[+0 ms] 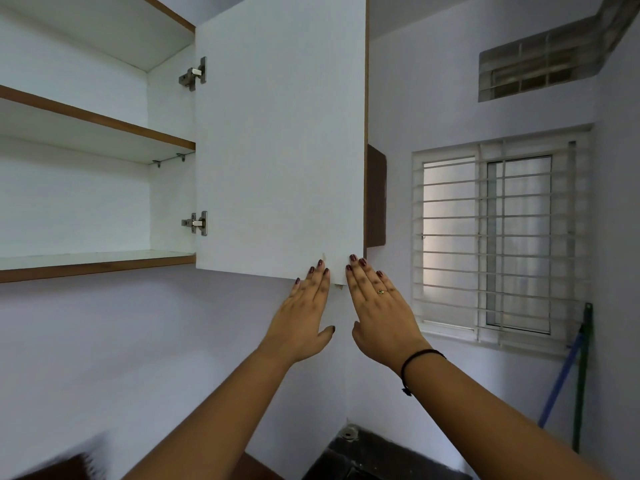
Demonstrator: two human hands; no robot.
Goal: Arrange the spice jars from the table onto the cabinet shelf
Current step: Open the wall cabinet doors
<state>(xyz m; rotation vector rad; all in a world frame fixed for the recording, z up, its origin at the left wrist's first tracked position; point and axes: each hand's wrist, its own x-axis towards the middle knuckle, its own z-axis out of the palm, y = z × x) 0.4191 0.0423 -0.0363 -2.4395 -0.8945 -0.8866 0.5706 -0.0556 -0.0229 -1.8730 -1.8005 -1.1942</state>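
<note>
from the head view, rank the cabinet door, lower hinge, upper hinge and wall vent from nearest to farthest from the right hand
1. cabinet door, touched by the right hand at its bottom corner
2. lower hinge, to the left
3. upper hinge, up left
4. wall vent, high right; too close to 3 to call

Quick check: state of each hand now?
Left hand: open, flat on the cabinet door, holding nothing.
Right hand: open, flat on the door, holding nothing.

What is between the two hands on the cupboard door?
In the head view, only a narrow bare strip of the white door shows between the left hand and the right hand, with a small chip at its bottom edge.
</note>
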